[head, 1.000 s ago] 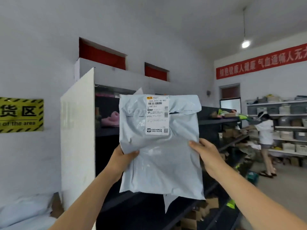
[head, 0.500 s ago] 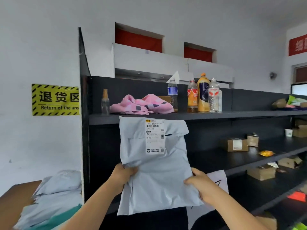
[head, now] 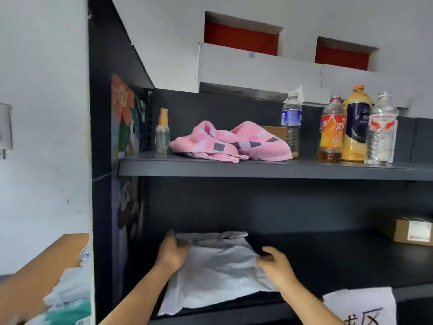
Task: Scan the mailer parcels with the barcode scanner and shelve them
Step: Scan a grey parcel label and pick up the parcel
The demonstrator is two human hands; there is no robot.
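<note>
Mailer parcel (head: 220,270) was laid flat on the lower shelf (head: 339,261), at its left end, just beside the side panel (head: 100,184). Its near edge was seen right at the front lip. Judged: put-down step of shelving, nearly done, with only release and maybe a push back left. Scan status couldn't be told, as no scanner was in view and no label was seen on the top face.

Left hand (head: 172,253) was placed at the parcel's far left edge, thumb raised, fingers on the top face. That spot was blurred, so pinch vs flat press could not be told. Right hand (head: 275,263) was set at the right edge with fingers curled onto it, read as a light pinch on the parcel. The two-sided hold was judged sensible: a soft bag sags, so it was kept spread and squared into the corner.

Lower shelf: dark matt surface. A cardboard box (head: 407,228) was parked well apart to the right, and a white paper sign (head: 360,306) was hung on the front lip.

Upper shelf (head: 257,170): pink towel (head: 229,141), small spray bottle (head: 162,132), and four drink bottles (head: 356,127) stood upright.

A floral picture (head: 124,113) was stuck inside the side panel. Left of the panel, more mailers (head: 70,292) were piled on a brown table (head: 46,261). Walls were white, with two red-backed recesses (head: 241,36) up high.
</note>
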